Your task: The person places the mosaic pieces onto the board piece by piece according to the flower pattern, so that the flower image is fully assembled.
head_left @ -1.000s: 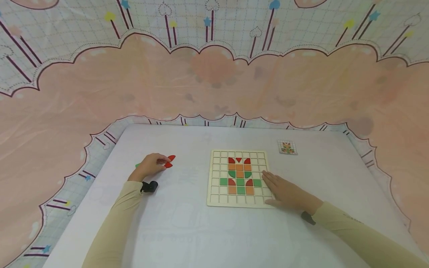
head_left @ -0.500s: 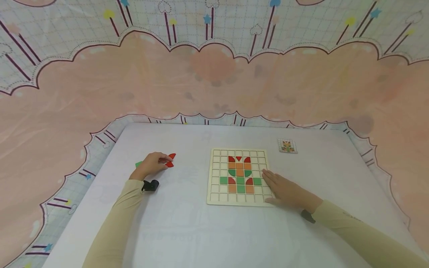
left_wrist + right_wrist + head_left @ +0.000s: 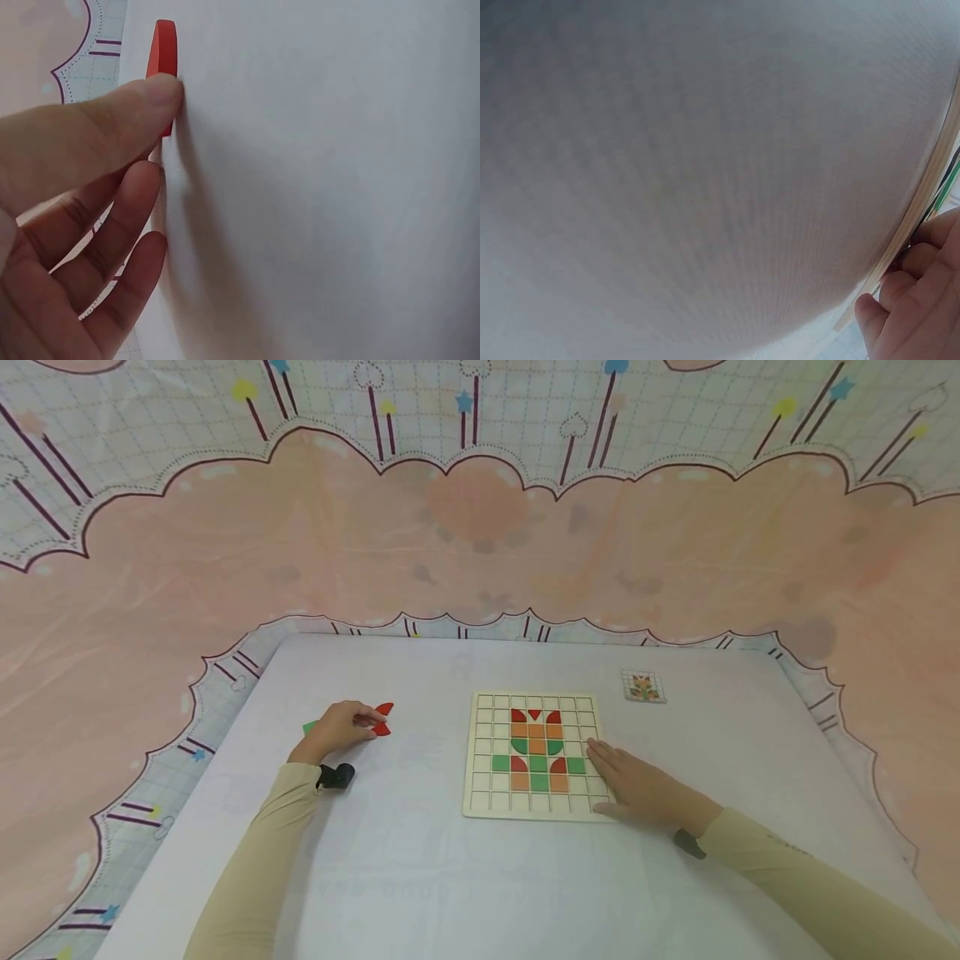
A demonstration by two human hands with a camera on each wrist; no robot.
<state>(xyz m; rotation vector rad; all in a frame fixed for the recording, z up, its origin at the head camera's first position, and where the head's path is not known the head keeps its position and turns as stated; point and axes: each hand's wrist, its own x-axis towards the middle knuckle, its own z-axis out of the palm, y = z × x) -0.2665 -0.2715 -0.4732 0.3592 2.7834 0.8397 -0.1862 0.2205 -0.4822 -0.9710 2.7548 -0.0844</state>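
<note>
My left hand (image 3: 343, 727) is at the left of the table, thumb and fingertips on red leaf-shaped tiles. Two red tips show past the fingers in the head view, the farther red tile (image 3: 385, 708) and the nearer red tile (image 3: 382, 728). In the left wrist view the thumb pinches a red tile (image 3: 166, 49) standing on its edge; the index fingertip is hidden. My right hand (image 3: 637, 781) rests with extended fingers along the right edge of the wooden grid board (image 3: 480, 806). Red, orange and green tiles form a flower-like pattern on the board.
A green tile (image 3: 309, 727) lies partly hidden behind the left hand. A small pattern card (image 3: 642, 687) lies beyond the board at the right. The white table (image 3: 420, 877) meets a patterned cloth (image 3: 480, 552) at its back and sides.
The nearer red tile has shifted slightly right and turned under the left fingers, and the left fingertips have moved a little. The right hand and board have stayed put.
</note>
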